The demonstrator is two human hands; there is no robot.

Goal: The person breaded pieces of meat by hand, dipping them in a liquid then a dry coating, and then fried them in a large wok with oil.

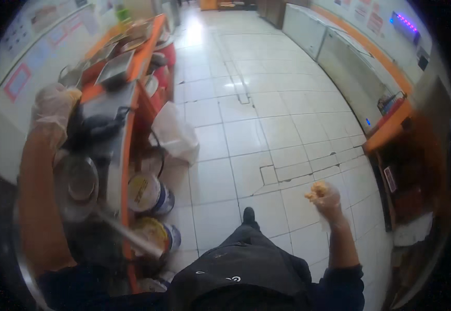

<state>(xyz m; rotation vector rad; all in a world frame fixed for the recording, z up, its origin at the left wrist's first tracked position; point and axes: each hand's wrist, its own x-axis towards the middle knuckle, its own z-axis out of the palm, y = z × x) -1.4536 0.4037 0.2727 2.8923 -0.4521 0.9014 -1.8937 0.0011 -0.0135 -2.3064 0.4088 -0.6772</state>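
My right hand [328,200], in a clear plastic glove, is raised over the tiled floor and grips a clump of golden, crumbly food [319,189]. On the other side, my left hand [53,107] wears a similar glove and is held over the orange-edged counter. A pale yellow patch shows at its fingers; blur hides whether that is food. Beyond this hand lies a rectangular metal tray [117,67]. Under my left forearm is a round metal pan [78,188], its long handle reaching toward me. A dark, blurred object [99,128] rests beside my left wrist.
White tiles [249,128] form an aisle ahead. A white plastic bag [177,134] and plastic buckets [147,192] stand along the counter's foot. White chest freezers [346,62] line the right wall. An orange-topped shelf unit [392,132] juts out nearer on the right.
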